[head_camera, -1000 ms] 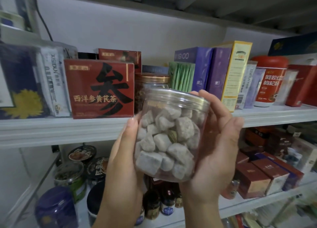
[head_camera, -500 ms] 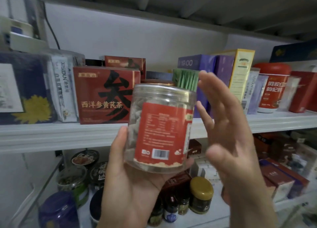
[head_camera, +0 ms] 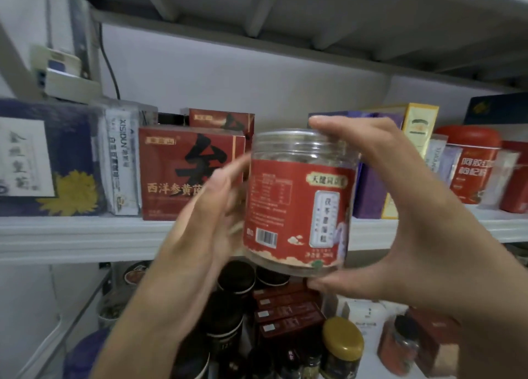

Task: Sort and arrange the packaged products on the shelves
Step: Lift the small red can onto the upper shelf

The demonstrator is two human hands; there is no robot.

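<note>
Dark blue box [head_camera: 43, 161] with a yellow flower stands at the left of the white shelf [head_camera: 71, 236], and further right is a red box [head_camera: 183, 173]. Your left hand [head_camera: 205, 221] is in front of this box, fingers almost straight, at the left side of the clear plastic jar [head_camera: 300, 204]; the blur hides if it touches. Your right hand [head_camera: 400, 221] grips the jar, fingers on the lid and thumb under the bottom, holding it nearly upright in the air before the shelf edge, with a red canister [head_camera: 468, 164] on the shelf behind.
</note>
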